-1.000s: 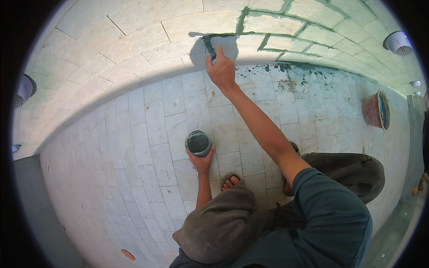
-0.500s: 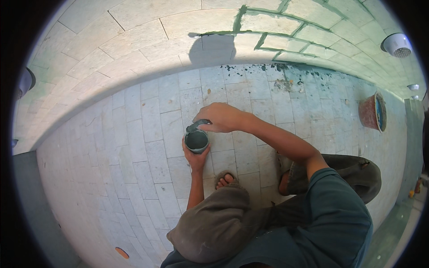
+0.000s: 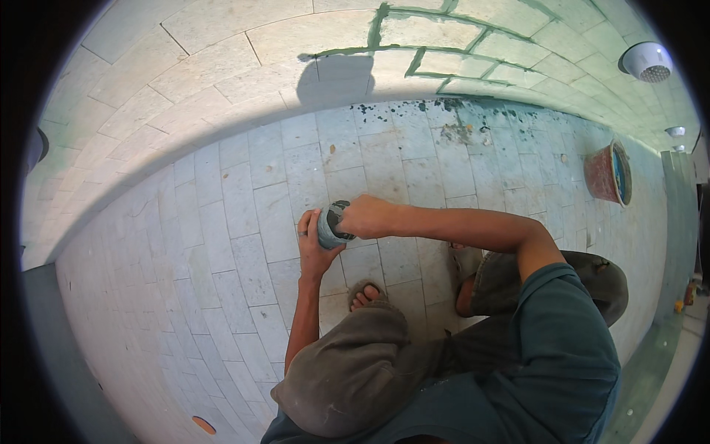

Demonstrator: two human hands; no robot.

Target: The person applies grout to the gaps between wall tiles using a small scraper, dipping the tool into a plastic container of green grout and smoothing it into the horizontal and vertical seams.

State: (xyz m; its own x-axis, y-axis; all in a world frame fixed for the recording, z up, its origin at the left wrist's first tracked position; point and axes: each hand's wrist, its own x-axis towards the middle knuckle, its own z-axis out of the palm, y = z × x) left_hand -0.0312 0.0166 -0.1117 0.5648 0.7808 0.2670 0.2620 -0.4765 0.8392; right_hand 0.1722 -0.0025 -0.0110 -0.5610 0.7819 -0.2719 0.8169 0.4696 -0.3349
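Note:
My left hand point(image 3: 313, 253) is wrapped round a small round pot point(image 3: 325, 233), its outer wall smeared pale grey-green. The pot is tilted, its mouth turned toward the right, and a dark grey-green paste point(image 3: 338, 212) shows inside. My right hand point(image 3: 367, 217) is closed at that mouth, fingertips inside the rim. Those fingertips are hidden, so what they grip cannot be made out. Beyond my hands stands a wall of pale tiles point(image 3: 281, 46); on its right part several joints point(image 3: 414, 62) carry dark green paste.
Dark crumbs of paste point(image 3: 452, 111) lie on the tiled floor point(image 3: 255, 255) along the wall's foot. A reddish bucket point(image 3: 603, 175) stands at the right, blue inside. White round fittings point(image 3: 648, 62) stick out of the wall. My sandalled foot point(image 3: 364, 295) is close behind the pot.
The pot has tipped from nearly upright toward my right hand. My right hand has come down from above the far rim, where it held a dark paste-covered piece, to the mouth.

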